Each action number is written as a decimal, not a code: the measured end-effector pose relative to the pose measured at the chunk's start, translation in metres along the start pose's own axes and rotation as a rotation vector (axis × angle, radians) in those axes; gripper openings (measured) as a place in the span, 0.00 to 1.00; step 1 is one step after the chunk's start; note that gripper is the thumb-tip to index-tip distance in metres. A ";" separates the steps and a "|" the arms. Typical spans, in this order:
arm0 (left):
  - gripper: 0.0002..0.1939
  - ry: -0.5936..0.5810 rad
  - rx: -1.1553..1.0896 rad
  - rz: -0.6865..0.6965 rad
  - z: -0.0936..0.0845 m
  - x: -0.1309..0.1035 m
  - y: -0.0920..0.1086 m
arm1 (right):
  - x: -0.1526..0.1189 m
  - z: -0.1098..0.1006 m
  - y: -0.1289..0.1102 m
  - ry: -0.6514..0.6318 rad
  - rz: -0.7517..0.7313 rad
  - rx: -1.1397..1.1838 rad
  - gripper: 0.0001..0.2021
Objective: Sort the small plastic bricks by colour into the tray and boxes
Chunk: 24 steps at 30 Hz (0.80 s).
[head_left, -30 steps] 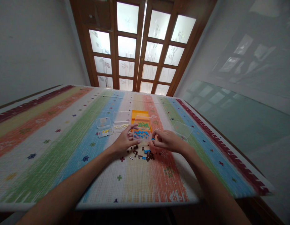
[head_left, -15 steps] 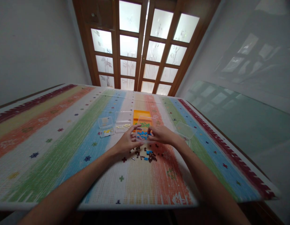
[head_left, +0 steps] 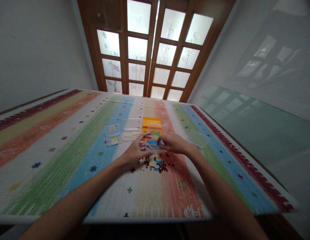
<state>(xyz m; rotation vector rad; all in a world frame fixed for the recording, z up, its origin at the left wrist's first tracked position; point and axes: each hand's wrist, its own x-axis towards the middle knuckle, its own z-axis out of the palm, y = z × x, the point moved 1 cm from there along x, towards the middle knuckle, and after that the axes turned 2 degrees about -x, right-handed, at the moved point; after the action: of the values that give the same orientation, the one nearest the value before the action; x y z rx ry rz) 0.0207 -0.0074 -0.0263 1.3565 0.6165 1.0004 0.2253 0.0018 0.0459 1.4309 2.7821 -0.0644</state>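
My left hand (head_left: 138,149) is closed round the left side of a clear plastic box (head_left: 155,151), thumb at the near edge and fingers at the far edge. Blue bricks (head_left: 152,143) lie inside this box, and its transparent lid stands raised at the back. My right hand (head_left: 171,143) reaches over the box's right side with fingertips bent down among the blue bricks; whether a piece is between them is too small to make out. Just nearer to me, brown bricks (head_left: 163,167) and a few blue pieces lie loose on the striped tablecloth (head_left: 114,190).
An orange box (head_left: 151,121) with green pieces (head_left: 155,133) stands behind the clear box. To its left are open clear boxes with cream pieces (head_left: 131,134) and yellow pieces (head_left: 115,140). Another clear box (head_left: 198,138) lies to the right, partly behind my right arm.
Both hands stay almost where they were. The right fingertips have shifted very slightly over the blue bricks; the loose pieces look the same.
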 end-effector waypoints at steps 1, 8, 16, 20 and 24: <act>0.39 -0.004 -0.005 0.002 0.000 0.000 0.000 | -0.001 -0.001 0.001 0.009 -0.004 0.004 0.11; 0.39 -0.002 -0.035 0.019 0.000 0.000 0.002 | -0.009 -0.007 0.002 0.034 -0.009 0.080 0.10; 0.39 0.009 -0.026 0.016 0.002 -0.001 0.003 | -0.012 -0.006 -0.006 0.000 0.011 0.073 0.11; 0.39 0.013 -0.031 0.007 0.002 -0.001 0.004 | -0.013 -0.005 -0.003 0.016 -0.010 0.074 0.12; 0.39 0.022 -0.043 -0.020 0.002 -0.001 0.004 | -0.015 -0.005 -0.001 0.074 -0.019 0.101 0.13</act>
<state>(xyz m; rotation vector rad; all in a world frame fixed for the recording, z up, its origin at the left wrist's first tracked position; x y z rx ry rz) 0.0210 -0.0089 -0.0226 1.3004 0.6204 1.0083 0.2337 -0.0106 0.0514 1.4576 2.8906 -0.1574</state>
